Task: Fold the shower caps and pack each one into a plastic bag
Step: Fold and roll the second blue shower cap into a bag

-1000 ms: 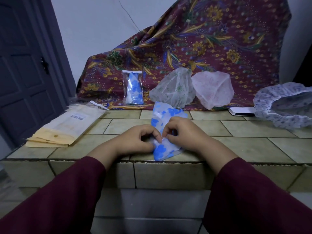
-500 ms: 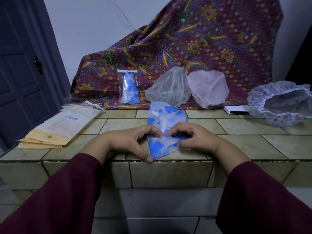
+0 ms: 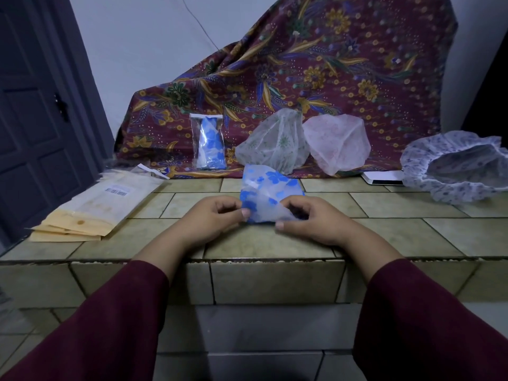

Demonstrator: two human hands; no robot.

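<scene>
A blue-flowered shower cap (image 3: 268,192), partly folded, lies on the tiled counter (image 3: 275,240) in front of me. My left hand (image 3: 213,218) pinches its left edge and my right hand (image 3: 313,220) grips its lower right part. At the back stands a clear plastic bag (image 3: 209,143) holding a folded blue cap. To its right lean a green-patterned cap (image 3: 275,143) and a pink cap (image 3: 336,141). A purple-flowered cap (image 3: 456,166) lies open at the far right.
A stack of flat packets with a barcode label (image 3: 93,207) lies on the counter's left. A batik cloth (image 3: 316,72) drapes the back. A white flat device (image 3: 383,177) sits beside the purple cap. A dark door (image 3: 30,119) stands at left.
The cap's near end has been folded up and away from the counter edge, making it shorter. Both hands moved back with it and now hold its sides.
</scene>
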